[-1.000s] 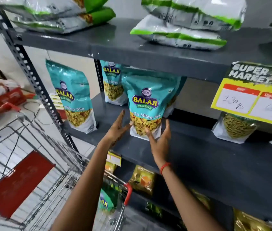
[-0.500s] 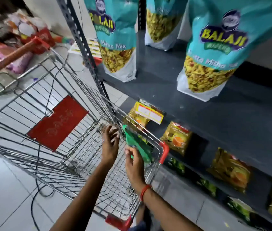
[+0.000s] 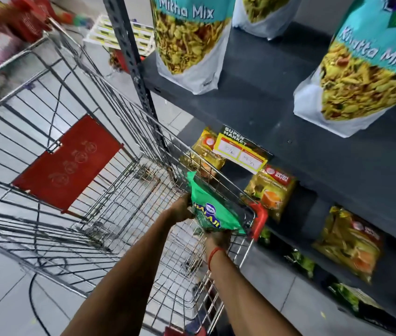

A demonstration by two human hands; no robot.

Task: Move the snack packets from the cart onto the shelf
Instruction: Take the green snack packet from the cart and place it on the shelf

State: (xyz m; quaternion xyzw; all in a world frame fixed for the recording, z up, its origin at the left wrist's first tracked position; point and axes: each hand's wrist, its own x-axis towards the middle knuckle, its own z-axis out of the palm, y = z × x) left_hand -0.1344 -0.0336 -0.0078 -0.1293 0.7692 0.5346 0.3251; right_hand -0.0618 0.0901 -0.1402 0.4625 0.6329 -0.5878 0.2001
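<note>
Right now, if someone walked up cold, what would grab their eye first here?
Probably the green snack packet, held by both hands, left hand and right hand, over the near corner of the wire cart. Next, the big teal Mitha Mix bags standing on the dark shelf above, and the red panel inside the cart.

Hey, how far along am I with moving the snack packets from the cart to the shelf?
Done: teal Mitha Mix packets stand upright on the grey shelf. In hand: your left hand and right hand hold a green packet over the cart corner, not yet shelved. Left: the visible cart floor shows no other packets, so this looks like the last, though the near end is hidden by your arms.
</note>
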